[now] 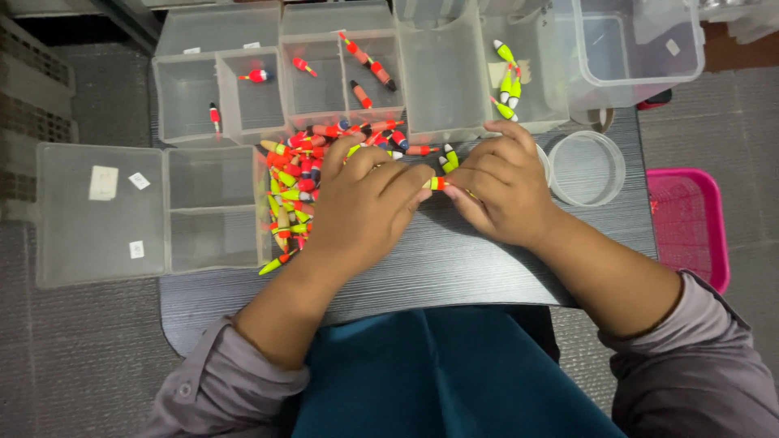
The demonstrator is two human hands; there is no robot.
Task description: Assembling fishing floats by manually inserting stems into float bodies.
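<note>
A heap of small fishing floats (294, 174), red, orange and yellow-green, lies on the dark table (438, 268). My left hand (361, 207) rests palm down on the right side of the heap, fingers curled. My right hand (499, 186) is beside it, and a small orange and yellow float (436, 183) is pinched between the fingertips of both hands. Yellow-green floats (449, 157) lie just above my right fingers.
Clear plastic compartment boxes (280, 89) stand at the back, holding single red floats (256, 76) and yellow-green floats (508, 81). An open clear box (154, 211) sits at left, a round clear lid (586, 168) at right, a pink basket (690, 219) beyond the table edge.
</note>
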